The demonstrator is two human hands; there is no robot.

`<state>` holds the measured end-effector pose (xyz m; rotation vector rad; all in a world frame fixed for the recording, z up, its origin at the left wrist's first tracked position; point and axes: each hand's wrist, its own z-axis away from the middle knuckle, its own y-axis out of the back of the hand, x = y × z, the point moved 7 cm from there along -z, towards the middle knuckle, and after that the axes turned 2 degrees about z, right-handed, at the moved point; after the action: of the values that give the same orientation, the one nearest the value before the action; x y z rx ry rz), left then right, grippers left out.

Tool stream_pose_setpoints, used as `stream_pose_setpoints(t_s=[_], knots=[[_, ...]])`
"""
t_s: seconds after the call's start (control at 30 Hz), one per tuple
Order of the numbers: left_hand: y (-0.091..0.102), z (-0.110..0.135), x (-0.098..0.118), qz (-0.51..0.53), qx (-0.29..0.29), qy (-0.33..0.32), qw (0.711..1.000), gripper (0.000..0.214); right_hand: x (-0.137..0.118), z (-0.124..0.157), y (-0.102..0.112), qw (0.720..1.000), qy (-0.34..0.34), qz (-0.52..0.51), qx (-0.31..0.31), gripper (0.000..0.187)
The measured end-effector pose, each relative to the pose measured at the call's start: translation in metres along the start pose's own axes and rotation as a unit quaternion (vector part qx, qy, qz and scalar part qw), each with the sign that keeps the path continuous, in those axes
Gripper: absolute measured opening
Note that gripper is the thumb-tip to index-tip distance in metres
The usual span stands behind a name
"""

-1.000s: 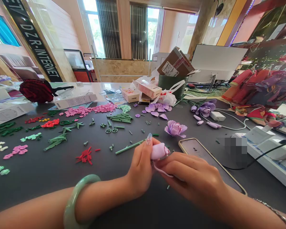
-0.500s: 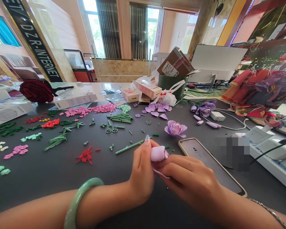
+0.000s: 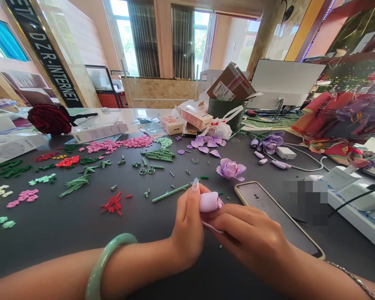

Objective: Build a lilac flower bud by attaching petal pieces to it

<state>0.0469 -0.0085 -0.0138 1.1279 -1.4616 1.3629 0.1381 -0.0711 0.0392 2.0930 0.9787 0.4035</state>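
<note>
Between my two hands is a pale purple toy flower bud (image 3: 210, 201), its rolled petals lying sideways with the open end to the right. My left hand (image 3: 189, 225) is closed on its left side, thumb pointing up. From the right, my right hand (image 3: 253, 233) grips the bud's lower edge; a loose-looking petal rim sticks out below. My fingertips hide the underside. Just beyond lies a green stem (image 3: 171, 193). A finished-looking purple flower (image 3: 231, 168) sits behind my right hand, near several loose purple petals (image 3: 208, 142).
A phone (image 3: 278, 216) lies right of my hands, before a white power strip (image 3: 359, 208). Red pieces (image 3: 112, 204), green stems (image 3: 158, 155) and pink pieces (image 3: 121, 143) are spread to the left. Small boxes (image 3: 193, 116) and a dark green bin (image 3: 228, 112) stand behind.
Both hands still hold the bud in nearly the same place and grip. The whole view has shifted very slightly; nothing was taken up or let go.
</note>
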Motion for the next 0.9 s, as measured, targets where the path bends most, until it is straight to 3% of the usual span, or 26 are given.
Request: stream_pose_setpoints(t_s=[0.2, 0.47, 0.67, 0.9], knots=[[-0.005, -0.005, -0.003, 0.039, -0.043, 0.035, 0.998, 0.039, 0.005, 0.002, 0.006, 0.999, -0.015, -0.007, 0.029, 0.027], [-0.009, -0.006, -0.004, 0.088, -0.059, 0.074, 0.992, 0.037, 0.006, -0.003, 0.021, 0.996, -0.018, 0.034, 0.081, 0.010], [-0.008, -0.006, -0.003, 0.048, -0.064, 0.070, 0.994, 0.036, 0.018, -0.008, 0.026, 0.989, -0.084, 0.062, 0.105, 0.024], [-0.013, -0.004, 0.004, 0.025, -0.126, 0.029, 0.991, 0.037, 0.024, -0.010, 0.024, 0.989, -0.081, 0.057, 0.106, 0.031]])
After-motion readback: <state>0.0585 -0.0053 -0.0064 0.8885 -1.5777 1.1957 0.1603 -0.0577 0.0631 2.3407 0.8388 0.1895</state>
